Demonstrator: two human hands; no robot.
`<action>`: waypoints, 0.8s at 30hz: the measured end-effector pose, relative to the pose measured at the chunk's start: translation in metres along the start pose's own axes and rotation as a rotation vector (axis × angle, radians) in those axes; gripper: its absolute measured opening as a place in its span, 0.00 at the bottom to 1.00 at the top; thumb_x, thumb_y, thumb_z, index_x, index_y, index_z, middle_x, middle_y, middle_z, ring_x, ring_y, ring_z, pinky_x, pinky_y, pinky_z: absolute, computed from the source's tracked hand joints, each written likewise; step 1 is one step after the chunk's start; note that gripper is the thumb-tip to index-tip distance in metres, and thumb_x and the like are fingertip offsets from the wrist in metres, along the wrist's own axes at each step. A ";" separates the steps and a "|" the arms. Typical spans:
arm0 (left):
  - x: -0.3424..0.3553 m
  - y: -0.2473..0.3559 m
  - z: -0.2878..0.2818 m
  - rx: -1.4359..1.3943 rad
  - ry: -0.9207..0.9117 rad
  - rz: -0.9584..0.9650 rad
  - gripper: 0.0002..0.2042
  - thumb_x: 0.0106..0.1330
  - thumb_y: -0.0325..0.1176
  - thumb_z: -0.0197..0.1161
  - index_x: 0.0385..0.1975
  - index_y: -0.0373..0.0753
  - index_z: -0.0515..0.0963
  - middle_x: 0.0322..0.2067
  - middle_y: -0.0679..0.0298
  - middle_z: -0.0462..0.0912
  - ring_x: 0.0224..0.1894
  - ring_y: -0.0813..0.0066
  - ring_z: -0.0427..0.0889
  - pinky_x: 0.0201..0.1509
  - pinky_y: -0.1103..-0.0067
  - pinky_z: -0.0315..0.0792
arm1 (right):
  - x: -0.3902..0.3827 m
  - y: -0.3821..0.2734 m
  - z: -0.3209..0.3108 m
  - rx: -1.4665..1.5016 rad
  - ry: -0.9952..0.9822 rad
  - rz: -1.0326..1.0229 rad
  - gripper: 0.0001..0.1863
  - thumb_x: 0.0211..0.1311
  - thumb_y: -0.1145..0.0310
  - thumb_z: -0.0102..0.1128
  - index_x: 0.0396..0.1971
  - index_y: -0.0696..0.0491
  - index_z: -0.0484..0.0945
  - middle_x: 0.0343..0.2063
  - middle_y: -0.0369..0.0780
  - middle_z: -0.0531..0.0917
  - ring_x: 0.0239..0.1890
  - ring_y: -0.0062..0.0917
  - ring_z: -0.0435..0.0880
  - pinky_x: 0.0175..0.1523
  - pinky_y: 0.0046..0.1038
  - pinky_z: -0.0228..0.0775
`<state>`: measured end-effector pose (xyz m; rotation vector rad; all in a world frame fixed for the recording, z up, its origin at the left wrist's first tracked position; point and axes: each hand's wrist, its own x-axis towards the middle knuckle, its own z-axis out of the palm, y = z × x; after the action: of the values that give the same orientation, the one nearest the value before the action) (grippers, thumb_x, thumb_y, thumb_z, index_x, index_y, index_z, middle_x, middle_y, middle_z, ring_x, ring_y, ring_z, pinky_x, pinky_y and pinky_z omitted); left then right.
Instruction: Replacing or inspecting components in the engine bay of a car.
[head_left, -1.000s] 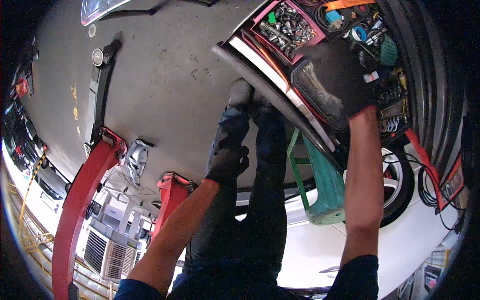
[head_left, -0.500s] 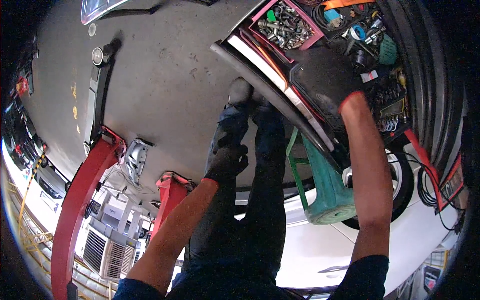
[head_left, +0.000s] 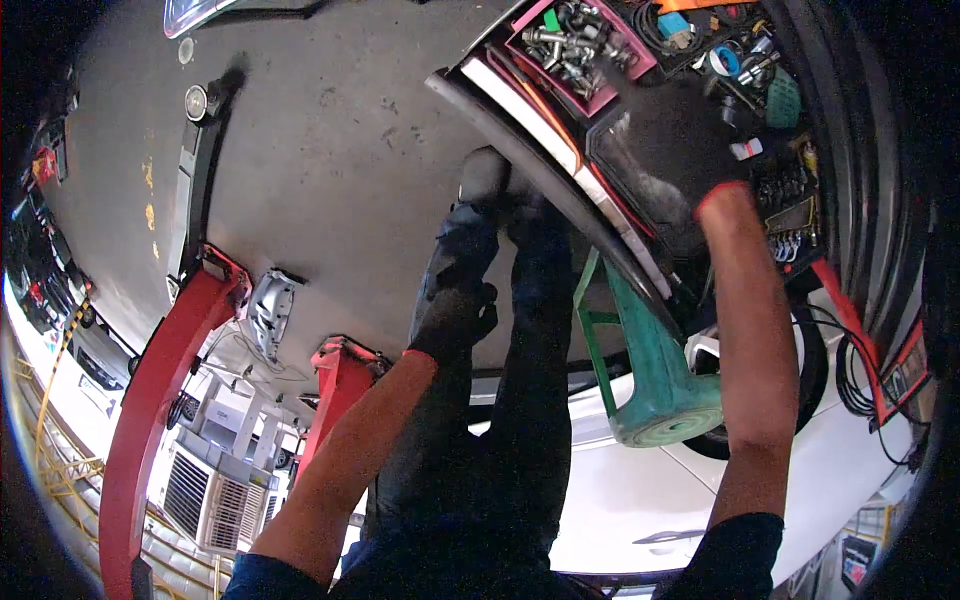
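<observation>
My right hand [head_left: 690, 135], in a black glove with a red cuff, is over the tool drawer. Its fingers reach the near edge of a pink bin [head_left: 632, 48]. Inside the bin lie many loose metal sockets and fittings [head_left: 575, 45]. Dark glove and blur hide how those fingers are bent and whether anything is in them. Below the hand sits a black panel or case [head_left: 640, 200]. My left hand [head_left: 455, 318], also black-gloved, is low over my left leg; its fingers blend into the dark trousers.
Ring spanners [head_left: 790, 246], a blue tape roll [head_left: 724, 62] and cables fill the drawer's right side. A green stool [head_left: 655, 400] stands beneath, beside a white car [head_left: 640, 500]. Red lift arms [head_left: 170, 400] and a silver part [head_left: 270, 315] are at left.
My right hand has shifted slightly right, its fingers now at the pink bin's near edge. Pieces in the bin look rearranged. The left hand has barely moved.
</observation>
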<state>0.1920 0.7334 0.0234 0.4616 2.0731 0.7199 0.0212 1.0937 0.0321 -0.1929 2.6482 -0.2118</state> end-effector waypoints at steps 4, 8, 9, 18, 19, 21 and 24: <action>-0.001 -0.011 0.005 0.019 0.030 0.074 0.06 0.56 0.29 0.65 0.32 0.39 0.78 0.29 0.50 0.80 0.37 0.46 0.80 0.42 0.57 0.73 | -0.006 0.017 0.000 0.097 0.250 0.023 0.26 0.59 0.64 0.51 0.58 0.47 0.81 0.32 0.52 0.87 0.33 0.46 0.87 0.43 0.50 0.79; -0.002 -0.011 0.004 -0.019 -0.031 -0.006 0.06 0.56 0.30 0.65 0.31 0.39 0.77 0.29 0.50 0.80 0.36 0.46 0.81 0.42 0.58 0.73 | -0.004 -0.006 -0.012 0.181 0.046 -0.067 0.25 0.57 0.65 0.53 0.57 0.48 0.82 0.33 0.51 0.87 0.35 0.45 0.88 0.43 0.47 0.81; -0.001 -0.009 0.003 -0.022 -0.031 -0.002 0.06 0.56 0.30 0.65 0.31 0.39 0.77 0.29 0.50 0.80 0.36 0.46 0.81 0.42 0.58 0.73 | -0.004 -0.011 -0.016 0.197 -0.006 -0.086 0.25 0.57 0.65 0.54 0.56 0.48 0.82 0.33 0.51 0.87 0.35 0.44 0.88 0.43 0.47 0.81; -0.002 -0.011 0.004 0.102 0.057 0.105 0.06 0.56 0.29 0.64 0.33 0.39 0.78 0.29 0.51 0.80 0.36 0.47 0.81 0.44 0.59 0.74 | 0.015 -0.003 -0.009 -0.042 0.005 0.045 0.18 0.58 0.64 0.54 0.46 0.48 0.86 0.30 0.50 0.87 0.33 0.43 0.89 0.42 0.48 0.80; -0.004 -0.012 0.004 0.043 0.045 0.082 0.07 0.56 0.30 0.65 0.34 0.40 0.79 0.29 0.51 0.80 0.37 0.47 0.81 0.45 0.59 0.74 | 0.015 -0.004 -0.008 -0.022 0.058 0.063 0.18 0.58 0.63 0.53 0.44 0.48 0.86 0.30 0.50 0.87 0.33 0.43 0.89 0.42 0.49 0.80; -0.008 -0.014 0.003 -0.013 0.035 0.057 0.07 0.56 0.30 0.65 0.34 0.40 0.79 0.30 0.51 0.80 0.37 0.47 0.82 0.45 0.59 0.74 | 0.010 -0.012 -0.003 -0.028 0.022 -0.027 0.23 0.57 0.66 0.55 0.54 0.41 0.82 0.29 0.50 0.87 0.32 0.43 0.88 0.41 0.45 0.80; -0.003 -0.005 0.000 -0.091 0.019 -0.045 0.08 0.57 0.32 0.65 0.36 0.40 0.80 0.31 0.51 0.81 0.39 0.47 0.82 0.46 0.59 0.74 | 0.009 -0.023 0.004 -0.150 -0.064 -0.109 0.31 0.55 0.69 0.56 0.62 0.34 0.78 0.29 0.47 0.87 0.32 0.43 0.88 0.40 0.42 0.80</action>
<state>0.1933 0.7280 0.0222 0.3580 2.0521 0.7910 0.0175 1.0690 0.0285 -0.3874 2.5929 -0.0410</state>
